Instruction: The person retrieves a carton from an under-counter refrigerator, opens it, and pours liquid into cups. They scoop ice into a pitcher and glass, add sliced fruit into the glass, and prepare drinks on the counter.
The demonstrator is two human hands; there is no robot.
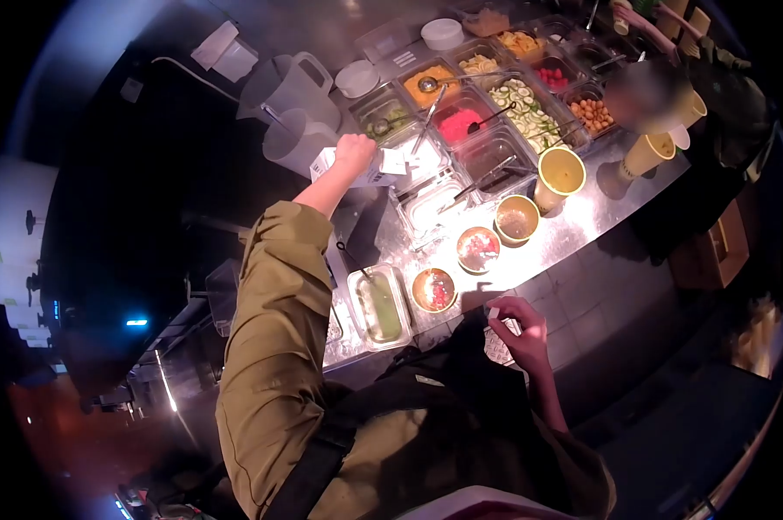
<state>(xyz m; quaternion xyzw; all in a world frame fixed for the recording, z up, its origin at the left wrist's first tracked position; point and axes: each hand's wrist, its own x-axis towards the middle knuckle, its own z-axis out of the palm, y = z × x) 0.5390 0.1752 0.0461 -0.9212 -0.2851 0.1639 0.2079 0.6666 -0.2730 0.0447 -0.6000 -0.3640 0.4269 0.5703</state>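
My left hand point(354, 153) is closed at a white printed paper box or packet point(376, 173) beside the pitchers; what its fingers hold is hidden. Near the counter's front edge, my right hand point(523, 336) pinches a small white piece point(494, 313) between thumb and fingers. A whitish patterned patch shows below that hand, too unclear to name. Closest to my right hand stands a yellow-rimmed bowl point(434, 289) with red and pale food inside. Another bowl point(479, 250) holds similar food, and a third bowl point(517, 219) holds something brownish. Beyond them is a taller yellow cup point(561, 172).
Food pans with utensils fill the back, including sliced cucumber point(522, 108), pink food point(461, 121) and orange shreds point(430, 82). A pan of green liquid point(379, 305) sits near me. Clear pitchers point(300, 95) stand at left. Another person point(730, 95) works at right near yellow cups point(650, 156).
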